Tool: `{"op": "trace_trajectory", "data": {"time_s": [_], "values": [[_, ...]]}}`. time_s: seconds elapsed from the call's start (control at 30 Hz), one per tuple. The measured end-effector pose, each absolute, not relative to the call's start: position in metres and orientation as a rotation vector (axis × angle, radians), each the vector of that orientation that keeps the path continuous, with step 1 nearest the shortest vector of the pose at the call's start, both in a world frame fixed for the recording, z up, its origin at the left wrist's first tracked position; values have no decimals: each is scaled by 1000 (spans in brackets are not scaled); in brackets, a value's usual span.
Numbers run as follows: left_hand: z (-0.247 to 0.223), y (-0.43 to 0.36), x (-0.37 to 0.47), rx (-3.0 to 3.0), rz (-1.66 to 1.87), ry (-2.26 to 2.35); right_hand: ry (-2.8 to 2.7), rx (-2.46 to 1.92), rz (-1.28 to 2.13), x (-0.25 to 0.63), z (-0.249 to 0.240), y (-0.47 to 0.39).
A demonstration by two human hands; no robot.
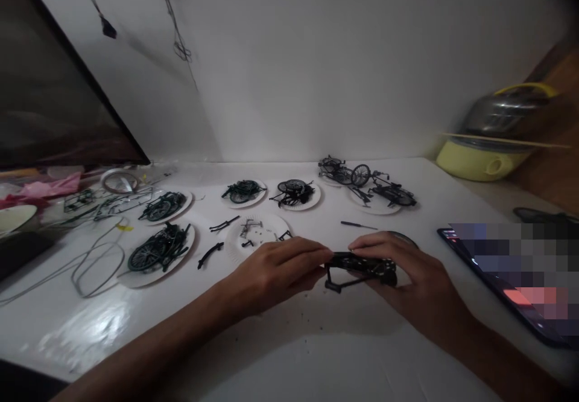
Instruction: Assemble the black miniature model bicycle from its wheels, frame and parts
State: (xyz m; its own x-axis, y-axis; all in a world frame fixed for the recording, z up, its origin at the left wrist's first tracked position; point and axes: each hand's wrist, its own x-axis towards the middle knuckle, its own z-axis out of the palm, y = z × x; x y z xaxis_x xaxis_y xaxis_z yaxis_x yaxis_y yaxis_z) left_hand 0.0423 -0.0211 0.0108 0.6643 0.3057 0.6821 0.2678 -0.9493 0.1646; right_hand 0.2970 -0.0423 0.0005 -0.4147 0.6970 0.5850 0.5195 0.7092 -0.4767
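Note:
Between my two hands is a dark miniature bicycle frame point(353, 263), held just above the white table. The fingers of my left hand point(280, 269) are pressed together at its left end. My right hand point(411, 275) is wrapped round its right end, thumb below and fingers above. Part of a small wheel point(404, 239) shows behind my right hand. Beyond the hands lies a small screwdriver point(358, 225). A paper plate point(231, 245) with small loose parts stands past my left hand, which hides some of it. Two curved black pieces, one a thin strip point(210, 256), lie left of that plate.
Several plates hold dark miniature bicycles, among them a green-black one point(158, 248) at left and a cluster point(384, 191) at back right. A phone point(479, 269) lies at right, a yellow pot point(479, 160) behind it. A monitor point(54, 88) and loose cable point(99, 263) occupy the left.

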Motion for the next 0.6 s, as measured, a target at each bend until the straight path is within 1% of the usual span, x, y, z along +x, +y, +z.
{"op": "trace_trajectory", "data": {"time_s": [0.13,0.27,0.4,0.47,0.6], "values": [[21,-32,45,2799,1001,574,-2219,-865,291,300,-7,-38],[21,-63,34,2997,834,671,-2433,-743,272,291,-10,-43],[5,-101,6,3075,793,800,-2565,-656,107,279,-10,-52],[-3,-117,-10,3082,786,846,-2634,-680,24,278,-10,-51],[-13,-132,-30,3069,823,909,-2657,-695,-124,273,-4,-37]]}}
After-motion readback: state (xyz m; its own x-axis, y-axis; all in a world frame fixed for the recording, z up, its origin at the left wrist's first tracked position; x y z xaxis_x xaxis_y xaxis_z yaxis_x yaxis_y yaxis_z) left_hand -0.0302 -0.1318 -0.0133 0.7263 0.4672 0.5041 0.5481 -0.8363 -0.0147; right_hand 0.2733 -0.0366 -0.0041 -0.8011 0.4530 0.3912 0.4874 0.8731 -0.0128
